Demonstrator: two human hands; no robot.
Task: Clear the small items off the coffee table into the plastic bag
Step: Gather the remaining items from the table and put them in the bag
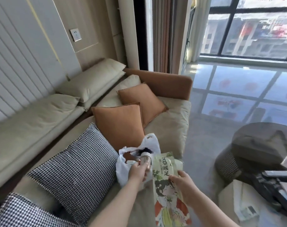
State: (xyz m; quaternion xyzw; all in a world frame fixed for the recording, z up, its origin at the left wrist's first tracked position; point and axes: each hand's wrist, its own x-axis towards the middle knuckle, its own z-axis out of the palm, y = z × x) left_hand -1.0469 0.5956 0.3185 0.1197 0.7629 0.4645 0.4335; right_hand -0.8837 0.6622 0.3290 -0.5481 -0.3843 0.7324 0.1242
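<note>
Left hand (138, 169) is wrapped around a small bottle (145, 158) with a pale body, tipping it toward the open mouth of the white plastic bag (149, 141). The bag sits crumpled on the sofa (169, 128) seat, near its front edge, just beside the black-and-white houndstooth cushion (77, 161). Something dark shows inside the bag's opening; can't tell what it is. Right hand (183, 185) grips a flat green packet (165, 182) printed with a cartoon figure and leaves, thumb pressed on its face, the packet's top edge reaching right up beside the bottle and the bag. Two orange cushions (121, 125) lean behind the bag. Over at the right edge, a dark counter (270, 182) carries a jumble of small items, blurred.
</note>
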